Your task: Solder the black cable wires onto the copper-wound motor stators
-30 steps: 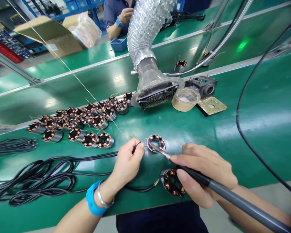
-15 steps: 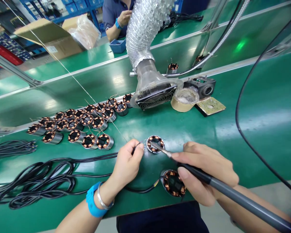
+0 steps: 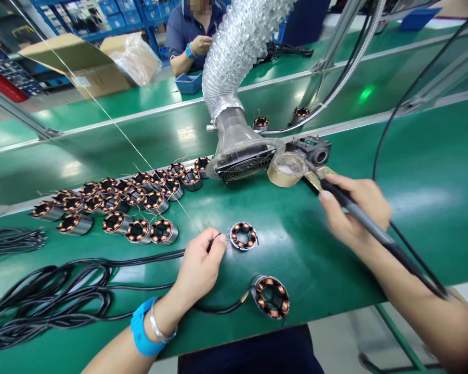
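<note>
My left hand (image 3: pixel 201 259) is closed in a pinch on the end of a black cable, just left of a copper-wound stator (image 3: pixel 243 237) lying flat on the table. Thin wire ends reach from the fingertips to that stator's rim. In my right hand (image 3: pixel 354 208) is a soldering iron (image 3: pixel 368 223), gripped like a pen, its tip beside a round tan tub (image 3: pixel 286 170) and a flat yellowish pad (image 3: pixel 325 172). Nearer my body a second stator (image 3: pixel 271 297) stands tilted, with a black cable (image 3: pixel 222 310) joined to it.
Rows of stators (image 3: pixel 115 222) stand at the left by the low partition. Coiled black cables (image 3: pixel 54 296) lie in front of them. A fume hood (image 3: pixel 244 150) on a silver duct hangs over the back of the table. A co-worker (image 3: pixel 197 39) sits beyond the partition.
My right hand has carried the soldering iron away from the stator, back and to the right, to the tub and pad. My left hand keeps its pinch beside the stator.
</note>
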Available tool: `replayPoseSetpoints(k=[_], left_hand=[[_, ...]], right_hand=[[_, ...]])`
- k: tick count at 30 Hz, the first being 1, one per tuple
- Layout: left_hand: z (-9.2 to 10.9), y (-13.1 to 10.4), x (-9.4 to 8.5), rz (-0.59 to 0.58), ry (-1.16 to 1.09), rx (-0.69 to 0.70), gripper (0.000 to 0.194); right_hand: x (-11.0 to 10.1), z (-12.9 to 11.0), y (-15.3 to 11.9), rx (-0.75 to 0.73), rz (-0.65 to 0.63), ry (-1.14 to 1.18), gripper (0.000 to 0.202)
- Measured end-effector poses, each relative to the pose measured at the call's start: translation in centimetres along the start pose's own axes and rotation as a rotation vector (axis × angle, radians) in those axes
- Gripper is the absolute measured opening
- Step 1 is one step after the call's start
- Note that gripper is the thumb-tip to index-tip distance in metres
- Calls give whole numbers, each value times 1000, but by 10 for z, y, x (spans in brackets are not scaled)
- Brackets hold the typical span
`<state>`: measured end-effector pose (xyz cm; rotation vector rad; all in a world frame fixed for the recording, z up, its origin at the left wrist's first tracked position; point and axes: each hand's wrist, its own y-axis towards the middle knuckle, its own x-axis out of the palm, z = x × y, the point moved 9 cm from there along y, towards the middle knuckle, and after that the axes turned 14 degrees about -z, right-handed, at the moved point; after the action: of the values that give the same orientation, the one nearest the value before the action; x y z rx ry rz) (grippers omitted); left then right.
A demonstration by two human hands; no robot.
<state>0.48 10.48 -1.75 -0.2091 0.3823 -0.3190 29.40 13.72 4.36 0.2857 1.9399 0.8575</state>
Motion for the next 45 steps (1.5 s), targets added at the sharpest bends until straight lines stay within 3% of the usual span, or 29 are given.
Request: replayPoseSetpoints(k=[3, 7, 10, 14, 18, 22, 29, 34, 45], left_hand=[[1, 0, 0, 2, -5, 1, 32], [1, -1, 0, -6, -17, -4, 31], [-2, -1, 0, -17, -44, -7, 32], [-11, -1, 3, -48, -162, -10, 34], [-18, 1, 4, -93, -319, -25, 38], [-25, 2, -5, -119, -381, -96, 45], [-13, -1, -16, -132, -165, -84, 26], [-10, -1, -13, -106, -100, -79, 27], [-8, 3, -2, -171, -82, -73, 33]], right_hand=[[18, 16, -1, 47, -123, 36, 27], [4, -1, -6, 56, -44, 216, 34], [1, -45, -2, -100, -54, 415, 40], [26, -119, 8, -428, -281, 490, 18], [55, -154, 14, -537, -425, 579, 15], [65, -154, 12, -501, -423, 693, 22], [64, -145, 7, -464, -444, 761, 21], [63, -145, 6, -465, -470, 786, 21], [62, -147, 5, -446, -441, 779, 22]])
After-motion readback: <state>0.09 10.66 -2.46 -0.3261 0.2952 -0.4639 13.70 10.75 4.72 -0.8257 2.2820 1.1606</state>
